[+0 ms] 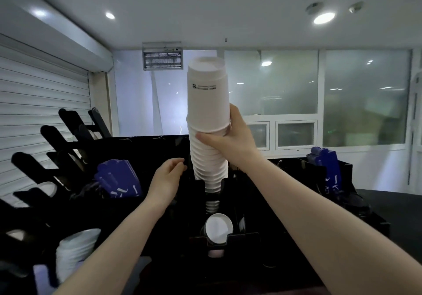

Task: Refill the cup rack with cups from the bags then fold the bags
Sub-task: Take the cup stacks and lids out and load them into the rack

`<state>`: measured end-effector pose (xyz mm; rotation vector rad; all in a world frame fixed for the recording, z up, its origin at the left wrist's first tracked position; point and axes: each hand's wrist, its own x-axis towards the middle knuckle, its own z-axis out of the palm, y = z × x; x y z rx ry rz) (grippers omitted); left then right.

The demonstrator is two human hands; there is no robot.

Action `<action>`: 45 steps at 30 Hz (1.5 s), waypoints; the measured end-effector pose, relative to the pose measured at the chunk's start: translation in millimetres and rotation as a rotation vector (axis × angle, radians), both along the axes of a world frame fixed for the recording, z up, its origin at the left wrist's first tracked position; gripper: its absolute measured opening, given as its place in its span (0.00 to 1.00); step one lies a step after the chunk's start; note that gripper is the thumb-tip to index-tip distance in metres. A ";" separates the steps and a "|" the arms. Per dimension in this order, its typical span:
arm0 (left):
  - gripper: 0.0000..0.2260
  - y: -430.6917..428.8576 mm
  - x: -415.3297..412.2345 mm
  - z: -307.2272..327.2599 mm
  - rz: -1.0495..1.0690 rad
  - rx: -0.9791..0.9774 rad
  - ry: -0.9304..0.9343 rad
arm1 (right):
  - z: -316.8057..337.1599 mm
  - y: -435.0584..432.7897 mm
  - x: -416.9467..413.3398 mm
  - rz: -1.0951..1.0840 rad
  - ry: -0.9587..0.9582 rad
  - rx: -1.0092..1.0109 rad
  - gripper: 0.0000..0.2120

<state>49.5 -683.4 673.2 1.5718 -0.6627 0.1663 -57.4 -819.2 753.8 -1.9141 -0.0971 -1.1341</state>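
Observation:
A tall stack of white paper cups (208,102) stands upside down in the middle, its lower end inside a slot of the black cup rack (196,189). My right hand (228,139) grips the stack around its middle, thumb in front and fingers behind. Just left of the stack, my left hand (167,176) hovers with loosely curled fingers near the rack slot's top and holds nothing. At the rack's front opening below, the white mouth of a cup (218,227) shows. No bag is clearly visible.
More black rack arms (57,139) rise at the left. Blue cup sleeves (118,178) stand in a holder at left, and another blue bundle (325,169) sits at right. A second white cup stack (75,251) lies at the lower left. A window wall is behind.

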 end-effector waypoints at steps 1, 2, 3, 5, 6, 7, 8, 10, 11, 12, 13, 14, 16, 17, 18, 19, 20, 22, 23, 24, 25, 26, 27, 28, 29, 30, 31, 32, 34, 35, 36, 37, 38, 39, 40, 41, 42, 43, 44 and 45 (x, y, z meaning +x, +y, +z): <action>0.10 2.5 -2.1 1.6 0.002 -0.002 -0.032 | -4.3 -1.9 0.1 -0.001 -0.012 0.005 0.39; 0.10 4.6 -3.9 2.9 0.007 -0.002 -0.066 | -8.0 -4.7 -0.3 -0.001 -0.019 0.012 0.39; 0.09 6.1 -5.7 4.1 0.018 0.002 -0.100 | -10.9 -7.5 -1.2 0.000 -0.019 0.017 0.39; 0.09 8.3 -10.3 6.9 0.060 0.021 -0.169 | -14.0 -12.3 -4.5 -0.002 -0.003 0.011 0.41; 0.10 9.3 -12.7 8.1 0.075 0.035 -0.202 | -14.4 -14.1 -7.0 -0.003 0.011 0.004 0.41; 0.11 10.6 -15.5 9.0 0.081 0.052 -0.232 | -14.6 -15.0 -9.6 -0.003 0.033 -0.002 0.40; 0.13 12.7 -17.6 9.6 0.088 0.073 -0.261 | -14.8 -15.1 -11.0 0.004 0.056 -0.006 0.38; 0.17 17.5 -25.3 10.9 0.109 0.127 -0.339 | -17.7 -15.6 -17.5 0.040 0.087 -0.017 0.33; 0.19 21.1 -27.3 10.9 0.132 0.152 -0.381 | -19.9 -15.3 -16.8 0.057 0.103 -0.022 0.33; 0.20 24.6 -32.0 11.9 0.151 0.173 -0.426 | -21.8 -15.5 -18.2 0.061 0.112 -0.013 0.34; 0.21 28.1 -38.4 13.4 0.164 0.192 -0.466 | -23.0 -15.3 -21.2 0.063 0.113 0.004 0.36; 0.21 32.1 -45.1 14.4 0.173 0.210 -0.498 | -23.9 -13.8 -25.0 0.067 0.113 0.016 0.36; 0.23 39.7 -57.6 13.2 0.181 0.253 -0.559 | -27.1 -9.7 -35.8 0.037 0.150 0.001 0.38; 0.23 43.6 -63.4 10.3 0.186 0.278 -0.586 | -32.0 -7.5 -42.7 -0.003 0.184 -0.035 0.39; 0.24 47.2 -69.4 5.6 0.191 0.308 -0.604 | -39.8 -5.0 -51.0 -0.045 0.207 -0.085 0.39; 0.24 50.3 -75.2 -0.7 0.190 0.341 -0.615 | -49.9 -2.8 -60.2 -0.084 0.204 -0.143 0.39; 0.25 52.4 -81.5 -8.5 0.183 0.376 -0.625 | -62.2 -2.1 -69.8 -0.127 0.198 -0.214 0.37; 0.26 53.6 -95.4 -26.3 0.161 0.446 -0.665 | -89.1 -5.3 -89.1 -0.219 0.266 -0.405 0.39; 0.26 52.7 -103.1 -35.3 0.156 0.480 -0.694 | -101.8 -9.6 -98.9 -0.269 0.342 -0.511 0.40; 0.26 50.9 -111.2 -43.9 0.155 0.513 -0.726 | -113.8 -14.6 -109.1 -0.306 0.411 -0.596 0.40; 0.26 48.5 -119.5 -51.9 0.155 0.539 -0.757 | -125.0 -21.2 -119.5 -0.323 0.451 -0.652 0.39; 0.26 44.9 -128.2 -59.1 0.150 0.555 -0.781 | -135.3 -28.1 -130.7 -0.324 0.460 -0.683 0.39; 0.26 40.5 -137.4 -65.4 0.139 0.566 -0.795 | -144.6 -35.4 -142.3 -0.316 0.448 -0.698 0.38; 0.26 34.9 -147.5 -71.0 0.125 0.575 -0.802 | -153.0 -42.8 -154.6 -0.307 0.427 -0.709 0.38; 0.26 28.0 -158.5 -76.4 0.108 0.581 -0.810 | -161.0 -50.4 -167.2 -0.298 0.409 -0.715 0.36; 0.25 19.6 -169.9 -82.1 0.092 0.577 -0.817 | -168.7 -58.6 -180.2 -0.286 0.400 -0.718 0.34; 0.24 10.2 -182.2 -88.8 0.074 0.563 -0.816 | -176.5 -67.5 -193.7 -0.272 0.393 -0.716 0.32; 0.23 0.1 -195.0 -96.2 0.055 0.537 -0.802 | -184.8 -77.6 -207.3 -0.261 0.389 -0.712 0.29; 0.21 -21.6 -220.3 -113.5 0.018 0.471 -0.752 | -202.3 -101.4 -236.2 -0.242 0.383 -0.707 0.23; 0.20 -33.7 -232.2 -123.0 0.001 0.445 -0.724 | -210.6 -115.5 -251.4 -0.246 0.375 -0.714 0.21; 0.19 -46.1 -243.0 -132.5 -0.016 0.430 -0.691 | -218.3 -130.1 -266.6 -0.259 0.370 -0.725 0.19; 0.18 -59.3 -253.2 -141.8 -0.035 0.424 -0.649 | -225.6 -145.9 -282.0 -0.275 0.375 -0.737 0.18; 0.17 -71.9 -262.5 -151.0 -0.054 0.423 -0.601 | -232.8 -162.4 -296.8 -0.289 0.397 -0.748 0.17; 0.17 -83.7 -271.6 -160.0 -0.073 0.427 -0.553 | -240.6 -178.5 -310.8 -0.302 0.432 -0.764 0.15; 0.17 -94.5 -281.2 -168.9 -0.093 0.436 -0.507 | -248.6 -193.4 -323.3 -0.312 0.476 -0.783 0.14; 0.16 -104.5 -291.2 -177.8 -0.119 0.451 -0.467 | -257.3 -206.6 -334.0 -0.316 0.518 -0.805 0.13; 0.16 -114.4 -301.2 -187.1 -0.153 0.474 -0.436 | -267.3 -218.8 -343.0 -0.318 0.548 -0.843 0.12; 0.16 -124.7 -310.7 -196.7 -0.193 0.512 -0.409 | -277.8 -229.4 -349.7 -0.314 0.560 -0.896 0.12; 0.15 -134.7 -319.1 -206.9 -0.229 0.568 -0.387 | -289.2 -238.2 -354.4 -0.298 0.554 -0.966 0.13; 0.15 -144.8 -326.2 -217.4 -0.248 0.640 -0.379 | -299.7 -244.8 -357.5 -0.273 0.542 -1.045 0.12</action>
